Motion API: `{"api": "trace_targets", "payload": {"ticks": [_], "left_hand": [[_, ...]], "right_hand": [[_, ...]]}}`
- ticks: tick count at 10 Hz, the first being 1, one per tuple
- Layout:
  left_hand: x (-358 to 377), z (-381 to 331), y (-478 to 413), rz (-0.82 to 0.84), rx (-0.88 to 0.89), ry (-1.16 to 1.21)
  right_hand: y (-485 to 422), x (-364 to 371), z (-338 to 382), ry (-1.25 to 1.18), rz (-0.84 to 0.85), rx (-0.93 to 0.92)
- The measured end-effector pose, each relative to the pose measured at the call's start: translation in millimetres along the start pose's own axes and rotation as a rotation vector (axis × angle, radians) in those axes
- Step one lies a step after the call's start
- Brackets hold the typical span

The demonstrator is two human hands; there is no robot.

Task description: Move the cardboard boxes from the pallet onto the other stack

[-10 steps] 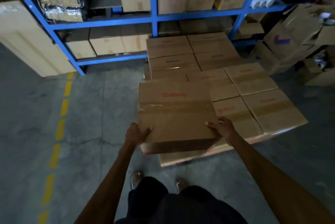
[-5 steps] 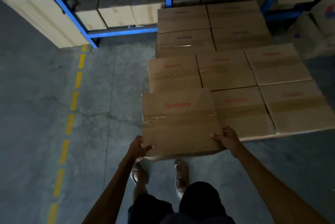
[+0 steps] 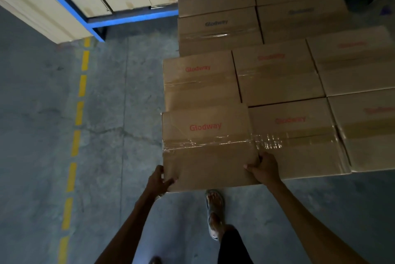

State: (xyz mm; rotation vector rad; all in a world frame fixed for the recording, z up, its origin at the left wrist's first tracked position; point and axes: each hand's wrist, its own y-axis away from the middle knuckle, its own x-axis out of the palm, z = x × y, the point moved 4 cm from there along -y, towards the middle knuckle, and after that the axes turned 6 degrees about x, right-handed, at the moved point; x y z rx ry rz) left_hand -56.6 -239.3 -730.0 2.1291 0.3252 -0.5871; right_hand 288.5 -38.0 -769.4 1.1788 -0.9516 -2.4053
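Closer now than half a second ago, the brown cardboard box with clear tape and red "Glodway" print has been carried up to the near-left corner of the stack of matching taped cardboard boxes. Its right side lies just beside a neighbouring box, and its far edge overlaps the box behind it. Whether anything supports it from below cannot be told. The left hand grips the box's near-left corner, thumb on the top face and fingers curled round the edge. The right hand grips the near-right corner, thumb on top, fingers wrapped down into the seam between this box and its neighbour. Just below the box's near edge, a foot in a grey sandal stands on the grey concrete floor. Left of the box, well apart, runs a dashed yellow floor line. Beyond the box, up and left, a blue metal rack holds paler cartons.
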Motion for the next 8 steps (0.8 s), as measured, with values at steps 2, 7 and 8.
{"api": "trace_targets", "payload": {"ticks": [2, 7, 8], "left_hand": [[30.2, 28.3, -36.2, 0.009, 0.020, 0.018], [40.9, 3.1, -37.6, -0.017, 0.086, -0.097], [24.8, -30.7, 6.7, -0.078, 0.230, -0.209]], "right_hand": [[-31.8, 28.0, -16.2, 0.115, -0.077, -0.001], [43.2, 42.6, 36.3, 0.445, -0.283, -0.046], [95.8, 38.3, 46.8, 0.415, -0.185, -0.164]]}}
